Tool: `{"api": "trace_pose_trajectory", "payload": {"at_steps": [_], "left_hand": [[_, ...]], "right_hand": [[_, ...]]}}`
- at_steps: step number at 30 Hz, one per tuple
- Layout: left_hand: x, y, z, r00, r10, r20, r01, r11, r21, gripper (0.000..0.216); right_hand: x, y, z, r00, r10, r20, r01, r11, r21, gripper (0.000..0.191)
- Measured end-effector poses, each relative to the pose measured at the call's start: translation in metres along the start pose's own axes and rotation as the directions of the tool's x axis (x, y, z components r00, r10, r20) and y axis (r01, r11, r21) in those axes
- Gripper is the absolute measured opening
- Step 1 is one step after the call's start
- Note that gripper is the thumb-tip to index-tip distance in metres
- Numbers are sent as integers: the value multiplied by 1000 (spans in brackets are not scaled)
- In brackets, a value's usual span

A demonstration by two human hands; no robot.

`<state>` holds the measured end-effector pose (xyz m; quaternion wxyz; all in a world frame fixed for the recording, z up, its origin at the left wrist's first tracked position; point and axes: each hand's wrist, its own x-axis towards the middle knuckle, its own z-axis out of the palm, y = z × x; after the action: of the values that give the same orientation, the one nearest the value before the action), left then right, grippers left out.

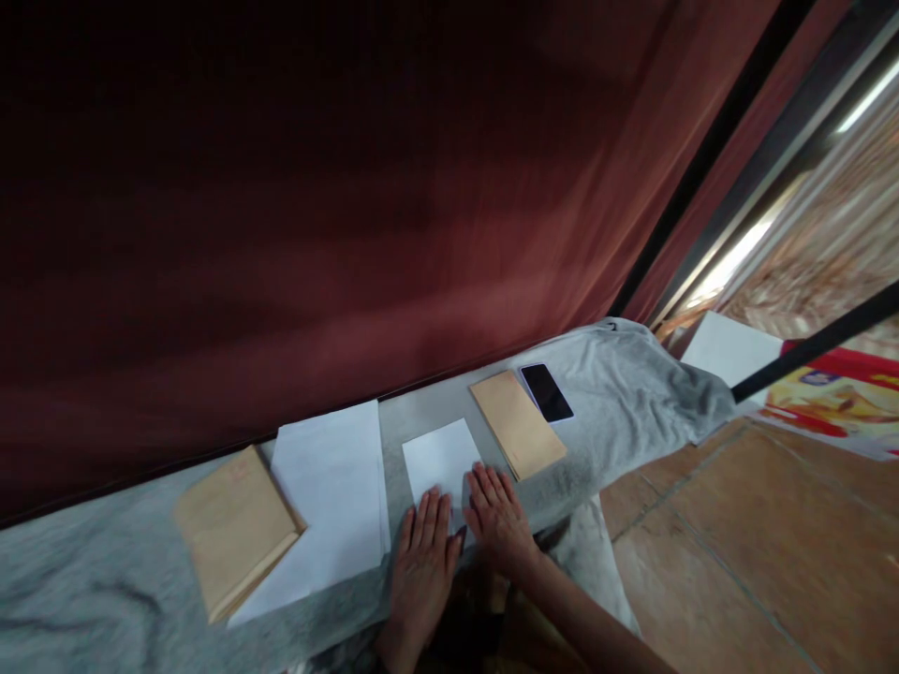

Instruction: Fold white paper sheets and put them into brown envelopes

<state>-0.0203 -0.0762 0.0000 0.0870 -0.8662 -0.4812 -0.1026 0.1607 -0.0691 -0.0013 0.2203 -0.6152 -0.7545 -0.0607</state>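
Observation:
A white sheet of paper [439, 454], apparently folded, lies flat on the grey cloth near the front edge. My left hand [423, 552] rests flat on its lower left part, fingers stretched out. On its lower right side lies my right hand [497, 515], palm down with the fingers extended. The paper's near edge is partly hidden under both hands. Close to the right of it is a stack of brown envelopes [518, 423]. To the left lies a pile of larger white sheets [330, 496].
A thicker stack of brown envelopes [235, 524] overlaps the white pile at the left. A smartphone [546, 391] touches the right envelopes. Grey cloth [618, 402] covers the narrow surface, with a dark red curtain [316, 234] behind. A white box [730, 351] stands on the tiled floor.

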Motion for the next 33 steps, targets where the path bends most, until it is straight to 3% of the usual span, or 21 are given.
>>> {"api": "trace_pose_trajectory", "payload": {"at_steps": [7, 14, 19, 23, 29, 33], "left_hand": [[2, 2, -4, 999, 35, 17, -35, 999, 11, 53], [1, 5, -7, 999, -48, 19, 48, 999, -23, 57], [-2, 6, -4, 998, -60, 21, 61, 998, -31, 60], [1, 15, -3, 994, -109, 12, 110, 993, -49, 60], [46, 33, 5, 991, -125, 36, 129, 981, -142, 61], [67, 13, 14, 971, -234, 56, 240, 961, -140, 62]], "right_hand": [[46, -23, 19, 984, -144, 110, 131, 984, 118, 47], [64, 13, 32, 997, -67, 46, 66, 997, 28, 56], [47, 19, 28, 999, -31, -4, 32, 999, 21, 58], [15, 14, 14, 993, -113, 34, 113, 993, 26, 56], [-5, 14, 0, 992, -114, 59, 115, 993, -16, 61], [-2, 14, 0, 991, -118, 68, 120, 992, -23, 63]]}}
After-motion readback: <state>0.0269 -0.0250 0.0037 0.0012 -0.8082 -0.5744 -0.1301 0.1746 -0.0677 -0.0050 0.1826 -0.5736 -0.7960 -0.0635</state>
